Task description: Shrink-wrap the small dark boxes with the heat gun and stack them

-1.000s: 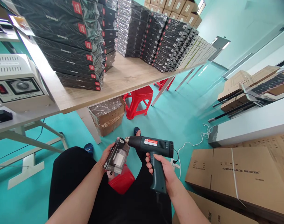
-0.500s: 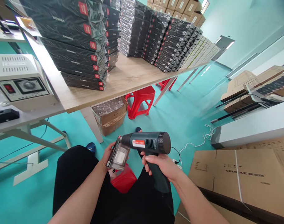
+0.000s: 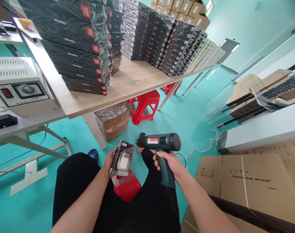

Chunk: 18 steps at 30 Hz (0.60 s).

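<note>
A small black retail box with a clear window [image 3: 124, 159] is pinched along its left side by the left hand [image 3: 109, 162], above the lap, while the right hand [image 3: 170, 162], fingers wrapped around the grip, holds a dark green heat gun [image 3: 159, 141] whose nozzle points left, near the box but apart from it. Beyond them stand a red plastic stool [image 3: 146, 103] and a wood-topped table [image 3: 135, 72] bearing film-wrapped black boxes [image 3: 77, 60] (red labels at their corners), with cardboard cartons [image 3: 249, 191] near right.

left hand [image 3: 109, 162] gripping | right hand [image 3: 171, 163] clenched | forearms [image 3: 85, 198] angled inward
</note>
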{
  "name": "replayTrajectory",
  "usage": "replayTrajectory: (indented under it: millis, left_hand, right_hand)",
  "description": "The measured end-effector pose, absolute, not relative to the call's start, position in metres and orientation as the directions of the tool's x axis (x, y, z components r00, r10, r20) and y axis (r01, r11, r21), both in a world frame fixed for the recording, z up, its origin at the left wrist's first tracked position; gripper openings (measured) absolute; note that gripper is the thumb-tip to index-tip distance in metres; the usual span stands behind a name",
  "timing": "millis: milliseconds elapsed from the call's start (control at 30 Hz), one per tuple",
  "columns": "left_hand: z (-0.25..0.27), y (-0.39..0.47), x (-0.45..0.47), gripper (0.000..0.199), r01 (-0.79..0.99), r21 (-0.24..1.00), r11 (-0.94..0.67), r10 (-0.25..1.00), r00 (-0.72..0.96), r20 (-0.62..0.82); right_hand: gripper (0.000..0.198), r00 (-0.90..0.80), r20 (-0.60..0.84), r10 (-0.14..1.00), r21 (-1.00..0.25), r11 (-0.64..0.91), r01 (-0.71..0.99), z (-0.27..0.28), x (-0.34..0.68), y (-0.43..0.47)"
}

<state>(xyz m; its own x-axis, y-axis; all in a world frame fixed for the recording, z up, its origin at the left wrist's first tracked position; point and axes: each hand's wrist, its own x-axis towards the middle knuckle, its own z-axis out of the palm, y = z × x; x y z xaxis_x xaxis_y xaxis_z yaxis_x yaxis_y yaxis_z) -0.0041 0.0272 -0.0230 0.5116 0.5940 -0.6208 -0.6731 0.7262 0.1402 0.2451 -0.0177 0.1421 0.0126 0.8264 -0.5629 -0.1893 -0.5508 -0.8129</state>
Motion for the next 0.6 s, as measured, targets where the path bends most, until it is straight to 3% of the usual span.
replayTrajectory:
  millis: [167, 333, 500, 600]
  left_hand:
    - [-0.026, 0.031, -0.003, 0.044, -0.684, 0.197, 0.702, 0.632, 0.472, -0.615]
    - [-0.025, 0.032, -0.003, 0.043, -0.682, 0.204, 0.702, 0.631, 0.464, -0.622]
    - [-0.028, 0.032, -0.006, 0.042, -0.675, 0.235, 0.699, 0.641, 0.446, -0.624]
    - [-0.029, 0.032, -0.007, 0.043, -0.675, 0.237, 0.699, 0.646, 0.454, -0.613]
  right_hand:
    - [0.027, -0.134, -0.605, 0.785, -0.782, -0.617, -0.087, 0.137, 0.27, -0.041]
    - [0.027, -0.376, -0.692, 0.617, -0.694, -0.712, 0.11, 0.134, 0.279, -0.066]
    - [0.029, -0.218, -0.613, 0.759, -0.776, -0.63, -0.011, 0.134, 0.274, -0.058]
    - [0.027, -0.269, -0.635, 0.725, -0.758, -0.652, 0.033, 0.136, 0.273, -0.057]
